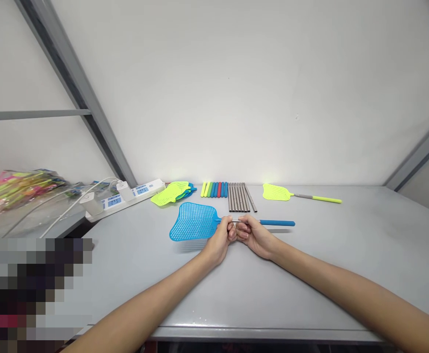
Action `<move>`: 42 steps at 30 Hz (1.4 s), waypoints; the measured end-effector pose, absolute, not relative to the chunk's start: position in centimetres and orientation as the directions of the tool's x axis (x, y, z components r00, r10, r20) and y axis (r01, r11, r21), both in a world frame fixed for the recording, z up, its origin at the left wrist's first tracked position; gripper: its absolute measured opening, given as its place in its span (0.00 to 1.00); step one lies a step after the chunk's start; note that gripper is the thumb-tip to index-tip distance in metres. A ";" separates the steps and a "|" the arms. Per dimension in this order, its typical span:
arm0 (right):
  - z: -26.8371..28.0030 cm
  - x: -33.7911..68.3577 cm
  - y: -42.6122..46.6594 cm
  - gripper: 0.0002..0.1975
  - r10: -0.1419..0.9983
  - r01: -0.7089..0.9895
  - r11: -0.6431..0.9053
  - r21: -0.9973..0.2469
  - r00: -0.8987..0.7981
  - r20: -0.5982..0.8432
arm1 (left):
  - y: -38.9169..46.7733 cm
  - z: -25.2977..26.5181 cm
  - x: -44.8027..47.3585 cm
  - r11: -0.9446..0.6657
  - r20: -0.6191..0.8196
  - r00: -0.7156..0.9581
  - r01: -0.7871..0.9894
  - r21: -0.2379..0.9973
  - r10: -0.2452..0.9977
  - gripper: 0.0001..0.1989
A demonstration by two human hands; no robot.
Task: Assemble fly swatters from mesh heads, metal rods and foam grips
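Note:
A blue fly swatter is held level above the table, its perforated head to the left and its blue handle to the right. My left hand is closed near the neck, where the head meets the metal rod. Close beside it, my right hand pinches the rod just left of the handle. A short bit of shiny rod shows between the hands. Behind them lie a row of metal tubes and a row of coloured handles. A yellow fly swatter with a yellow handle rests at the back right.
Yellow and blue swatter heads are stacked at the back left. Beside them runs a white power strip with plugged-in chargers and cables. Bagged colourful items sit further left. A wall stands behind the grey table.

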State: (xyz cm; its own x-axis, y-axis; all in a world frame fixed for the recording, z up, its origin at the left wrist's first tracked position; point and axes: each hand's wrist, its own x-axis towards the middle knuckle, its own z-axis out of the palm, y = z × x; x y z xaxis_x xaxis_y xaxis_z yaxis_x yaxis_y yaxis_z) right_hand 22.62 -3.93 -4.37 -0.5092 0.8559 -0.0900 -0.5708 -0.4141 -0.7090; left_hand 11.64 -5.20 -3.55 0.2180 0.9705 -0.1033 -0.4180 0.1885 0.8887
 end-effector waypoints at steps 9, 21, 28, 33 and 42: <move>-4.4 22.6 -4.0 0.14 0.902 -0.639 -0.365 -0.676 -0.421 -0.089 | -5.2 -3.5 11.8 0.161 -0.083 0.201 -0.407 0.899 0.976 0.17; -4.3 22.5 -4.2 0.15 0.926 -0.632 -0.309 -0.710 -0.370 -0.074 | -5.3 -3.6 11.9 0.133 -0.064 0.190 -0.378 0.916 0.980 0.17; -4.3 22.7 -4.2 0.17 0.877 -0.574 -0.341 -0.744 -0.479 -0.033 | -5.2 -3.7 11.6 0.125 -0.050 0.208 -0.365 0.922 0.977 0.18; -4.0 22.8 -4.4 0.17 0.863 -0.535 -0.330 -0.778 -0.505 -0.019 | -5.1 -3.7 11.5 0.087 -0.016 0.218 -0.324 0.942 0.976 0.19; -3.8 22.4 -4.8 0.16 0.849 -0.468 -0.220 -0.856 -0.524 0.068 | -5.2 -3.6 11.5 0.005 0.040 0.217 -0.200 0.980 0.975 0.20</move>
State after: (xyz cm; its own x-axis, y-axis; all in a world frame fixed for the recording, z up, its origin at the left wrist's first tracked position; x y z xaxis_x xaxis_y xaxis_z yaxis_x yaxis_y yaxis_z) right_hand 22.40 -4.78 -3.83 -0.5240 0.8490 0.0682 -0.4681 -0.2203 -0.8558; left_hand 11.49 -5.19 -3.64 0.2168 0.9754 0.0397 -0.2003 0.0046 0.9797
